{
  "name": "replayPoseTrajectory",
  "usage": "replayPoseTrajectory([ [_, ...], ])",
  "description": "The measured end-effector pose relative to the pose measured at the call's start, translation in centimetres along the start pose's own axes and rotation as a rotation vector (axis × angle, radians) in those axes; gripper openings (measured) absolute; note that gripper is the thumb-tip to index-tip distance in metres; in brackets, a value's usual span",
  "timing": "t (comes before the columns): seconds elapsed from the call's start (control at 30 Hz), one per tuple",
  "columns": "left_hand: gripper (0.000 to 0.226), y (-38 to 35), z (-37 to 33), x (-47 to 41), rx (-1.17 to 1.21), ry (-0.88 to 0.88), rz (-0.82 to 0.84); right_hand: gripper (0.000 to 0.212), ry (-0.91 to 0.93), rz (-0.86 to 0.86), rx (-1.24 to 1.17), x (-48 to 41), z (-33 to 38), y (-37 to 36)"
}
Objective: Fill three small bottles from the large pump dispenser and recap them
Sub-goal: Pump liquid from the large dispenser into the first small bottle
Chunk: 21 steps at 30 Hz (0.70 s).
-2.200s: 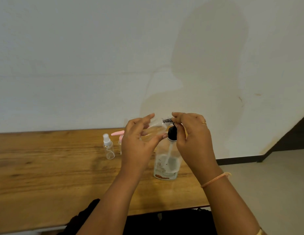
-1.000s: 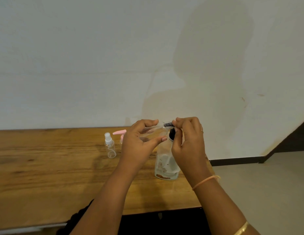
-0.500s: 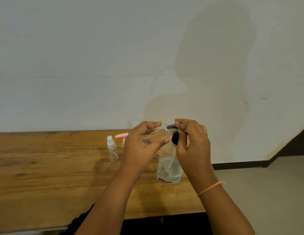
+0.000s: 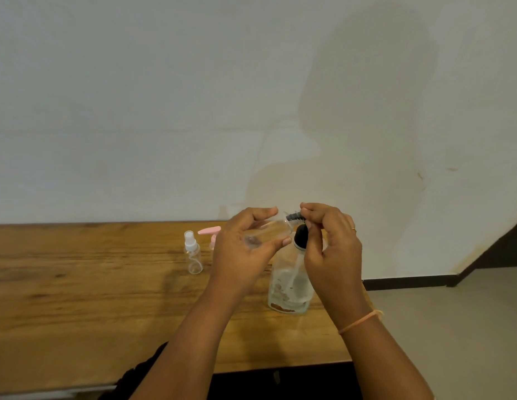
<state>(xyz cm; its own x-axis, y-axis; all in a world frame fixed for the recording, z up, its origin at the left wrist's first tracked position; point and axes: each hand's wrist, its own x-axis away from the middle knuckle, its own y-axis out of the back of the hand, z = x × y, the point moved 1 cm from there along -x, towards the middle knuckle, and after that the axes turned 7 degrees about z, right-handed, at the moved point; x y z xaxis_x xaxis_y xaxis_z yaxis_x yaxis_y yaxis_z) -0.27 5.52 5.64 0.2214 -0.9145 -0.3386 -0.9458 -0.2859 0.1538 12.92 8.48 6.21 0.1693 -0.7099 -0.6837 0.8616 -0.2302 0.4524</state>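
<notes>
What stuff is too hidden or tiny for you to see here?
- Head view, pink-topped bottle: mostly behind the left hand.
- Head view, large pump dispenser: pump head hidden by the right hand.
- Head view, small clear bottle: too blurred to tell how full.
- Head view, black piece at its neck: too small to tell how far on.

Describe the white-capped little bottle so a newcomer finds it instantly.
Start at the long wooden table against the white wall, then look just left of the person's left hand. A small clear bottle stands upright there; its white spray cap separates it from the pink-topped bottle beside it.
</notes>
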Motion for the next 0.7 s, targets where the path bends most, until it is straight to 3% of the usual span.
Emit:
replayPoseTrajectory([
  [0.37,0.039,-0.1,0.5,0.3,0.0,0.068,0.036,0.019,-0.011,0.029,0.097,0.7,-0.9,-1.2],
  [0.7,0.044,0.4,-0.1,0.0,-0.053,-0.046,0.049,0.019,0.009,0.026,0.032,0.1,0.1,0.4],
])
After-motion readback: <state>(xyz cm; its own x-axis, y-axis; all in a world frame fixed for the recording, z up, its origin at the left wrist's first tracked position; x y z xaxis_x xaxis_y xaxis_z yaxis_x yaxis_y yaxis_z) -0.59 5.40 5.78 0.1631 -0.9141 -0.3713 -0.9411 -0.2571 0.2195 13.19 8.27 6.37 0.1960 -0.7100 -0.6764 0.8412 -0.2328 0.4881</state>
